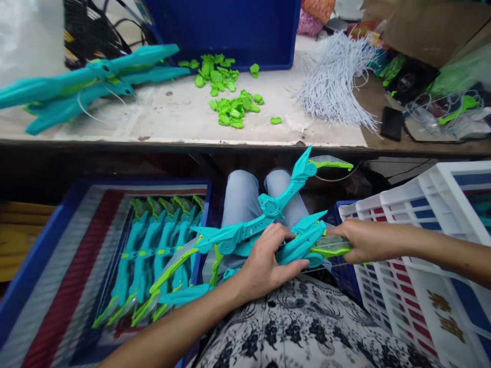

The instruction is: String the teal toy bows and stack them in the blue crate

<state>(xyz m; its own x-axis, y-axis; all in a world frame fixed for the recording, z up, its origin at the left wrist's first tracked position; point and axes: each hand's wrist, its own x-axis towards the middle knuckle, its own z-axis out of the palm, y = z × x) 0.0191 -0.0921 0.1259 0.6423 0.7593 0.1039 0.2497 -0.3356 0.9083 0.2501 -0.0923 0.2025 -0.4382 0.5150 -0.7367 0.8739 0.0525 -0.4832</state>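
Observation:
A teal and green plastic toy bow [268,214] lies across my lap, its limbs spread up and to the left. My left hand [268,263] is closed around the bow's middle body. My right hand [355,241] grips the green tip of one limb at the right. Below my left arm a blue crate [46,245] holds several finished teal bows [153,250] laid side by side.
On the worktable [172,117] lie more teal bows [80,84], loose green plastic pieces [230,97], a bundle of white strings [337,82] and a blue bin [230,30]. A white slatted crate [429,266] stands at my right. Clutter fills the table's right end.

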